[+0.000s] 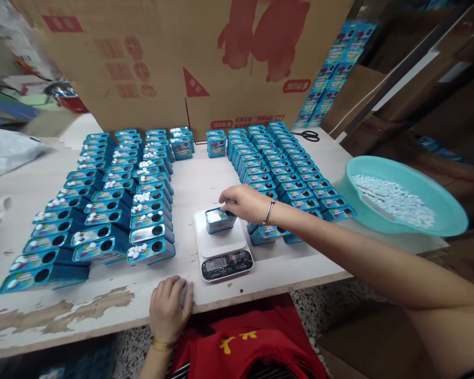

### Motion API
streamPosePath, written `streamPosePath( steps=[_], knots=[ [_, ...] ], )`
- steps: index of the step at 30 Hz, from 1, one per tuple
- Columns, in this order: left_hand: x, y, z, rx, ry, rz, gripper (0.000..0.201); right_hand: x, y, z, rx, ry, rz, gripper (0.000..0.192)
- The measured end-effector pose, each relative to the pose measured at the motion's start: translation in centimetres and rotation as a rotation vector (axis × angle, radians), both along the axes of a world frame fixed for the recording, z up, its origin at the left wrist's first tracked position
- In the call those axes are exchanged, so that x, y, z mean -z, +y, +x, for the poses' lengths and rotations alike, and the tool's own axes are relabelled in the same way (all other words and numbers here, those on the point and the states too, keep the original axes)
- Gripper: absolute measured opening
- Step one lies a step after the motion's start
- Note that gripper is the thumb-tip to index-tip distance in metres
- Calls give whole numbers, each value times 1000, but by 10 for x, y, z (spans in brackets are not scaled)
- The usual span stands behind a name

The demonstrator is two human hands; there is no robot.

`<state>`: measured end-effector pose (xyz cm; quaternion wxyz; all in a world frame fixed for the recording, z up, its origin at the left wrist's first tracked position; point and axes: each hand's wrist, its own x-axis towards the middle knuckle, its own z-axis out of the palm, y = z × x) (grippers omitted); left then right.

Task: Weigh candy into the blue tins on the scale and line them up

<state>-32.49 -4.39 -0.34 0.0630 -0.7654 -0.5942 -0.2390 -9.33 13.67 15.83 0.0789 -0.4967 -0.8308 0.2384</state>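
Note:
A blue candy tin [220, 221] sits on the white platform of a kitchen scale [225, 252], whose display is lit. My right hand [245, 202] reaches in from the right, its fingers closed over the right end of the tin's top, covering part of it. At the table's front edge rests my left hand [169, 305], fingers curled; something greyish shows between thumb and forefinger, too unclear to name. Left of the scale, rows of blue tins [152, 250] have round holes in their tops, many with white candies [140, 251] lying on them. More tins [274, 158] stand in rows to the right.
A turquoise basin [450, 210] of white candies and a scoop-like strip stands at the right table edge. Black-handled scissors [310, 136] lie at the back right. A large cardboard box [161, 63] walls off the back. A plastic bag [11, 150] lies at far left.

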Motion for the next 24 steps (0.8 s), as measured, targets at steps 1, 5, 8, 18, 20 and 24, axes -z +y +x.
streamPosePath(
  steps=[1,5,8,18,20,24],
  knots=[
    [0,0,0,0,1,-5,12,1,1,1,6,34,1,18],
    [0,0,1,1,-2,-22,12,4,4,3,51,195,0,11],
    [0,0,1,-4,-2,-32,12,2,2,8,151,442,-101,8],
    [0,2,2,16,22,-18,11,27,-89,53,696,1552,-1005,23],
    [0,3,3,23,1,-39,11,54,-116,57,833,1642,-1091,24],
    [-15,9,12,62,-229,-105,14,101,-156,62,1096,1710,-1108,16]
  ],
)
